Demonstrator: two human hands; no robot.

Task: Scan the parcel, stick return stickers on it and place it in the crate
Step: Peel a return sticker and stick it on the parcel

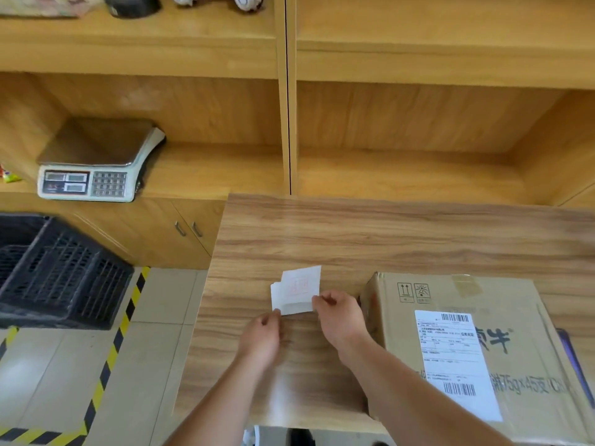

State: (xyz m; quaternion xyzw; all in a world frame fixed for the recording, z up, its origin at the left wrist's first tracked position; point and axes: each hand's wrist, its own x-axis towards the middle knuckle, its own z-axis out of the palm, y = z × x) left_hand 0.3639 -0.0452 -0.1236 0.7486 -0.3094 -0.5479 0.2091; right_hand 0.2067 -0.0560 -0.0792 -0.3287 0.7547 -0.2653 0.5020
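Note:
A cardboard parcel [521, 320] with a white shipping label [457, 358] lies on the right of the wooden table [354, 239]. Left of it sits a small stack of white return stickers [297, 289] with red print. My left hand [262, 338] pinches the stack's lower left corner. My right hand [338, 312] pinches its right edge, where the top sheet looks lifted. The black slatted crate [61, 272] stands on the floor at the far left.
An electronic scale [96, 162] sits on the wooden shelf unit behind the table. Yellow-black tape [112, 346] marks the tiled floor between table and crate. A dark flat object [573, 358] shows at the parcel's right edge.

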